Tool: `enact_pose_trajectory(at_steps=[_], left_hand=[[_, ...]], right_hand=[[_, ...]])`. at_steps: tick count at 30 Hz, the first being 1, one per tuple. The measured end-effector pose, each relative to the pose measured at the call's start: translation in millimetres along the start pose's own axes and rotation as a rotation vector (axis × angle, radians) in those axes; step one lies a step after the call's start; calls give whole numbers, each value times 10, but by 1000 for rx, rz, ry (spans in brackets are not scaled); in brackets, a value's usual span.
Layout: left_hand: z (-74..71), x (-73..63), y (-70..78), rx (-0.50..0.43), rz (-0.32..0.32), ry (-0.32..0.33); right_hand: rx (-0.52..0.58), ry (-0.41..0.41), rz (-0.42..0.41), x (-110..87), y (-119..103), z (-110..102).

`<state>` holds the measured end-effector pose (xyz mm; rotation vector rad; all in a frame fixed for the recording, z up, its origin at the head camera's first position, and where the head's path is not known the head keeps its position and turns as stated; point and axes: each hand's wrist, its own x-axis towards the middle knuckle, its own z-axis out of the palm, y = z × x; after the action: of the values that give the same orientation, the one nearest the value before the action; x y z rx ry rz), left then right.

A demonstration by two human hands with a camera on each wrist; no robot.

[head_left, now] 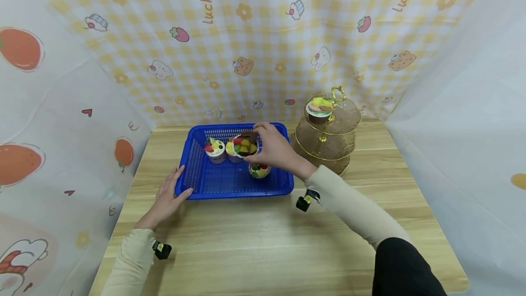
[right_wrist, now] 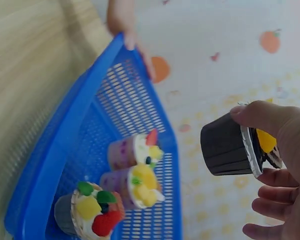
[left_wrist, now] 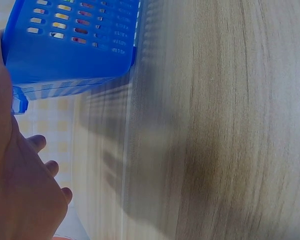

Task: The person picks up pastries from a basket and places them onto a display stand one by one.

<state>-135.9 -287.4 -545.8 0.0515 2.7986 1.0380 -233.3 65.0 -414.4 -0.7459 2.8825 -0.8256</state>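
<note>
My right hand pinches a cupcake between thumb and fingers. It has a dark pleated cup, a silver rim and a topping of yellow fruit, a strawberry and chocolate, and it is held over the blue basket. Inside the basket are a cupcake with white cream and strawberry, a yellow-topped one partly hidden in the head view, and one with green leaves and red fruit. My left hand rests on the basket's near left corner, fingers and thumb spread along the rim.
Right of the basket stands a three-tier cake stand with gold rims and a gold handle. A yellow-topped cupcake sits on its top tier. The wooden table meets a checked curtain at the back.
</note>
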Motion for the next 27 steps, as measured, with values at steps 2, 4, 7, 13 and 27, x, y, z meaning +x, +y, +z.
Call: enact_pose_trajectory(at_steps=[2, 4, 7, 13, 27], left_hand=[[7, 1, -1, -3, 2, 0], [10, 3, -3, -6, 3, -2], [19, 14, -19, -7, 3, 1], [39, 17, -46, -15, 12, 7], [33, 14, -31, -9, 4, 0]], right_hand=[[31, 43, 11, -111, 54, -82], [51, 91, 17, -228, 112, -166], [81, 150, 21, -417, 206, -285], [125, 264, 42, -801, 419, -491], [187, 539, 143, -1313, 868, -960]])
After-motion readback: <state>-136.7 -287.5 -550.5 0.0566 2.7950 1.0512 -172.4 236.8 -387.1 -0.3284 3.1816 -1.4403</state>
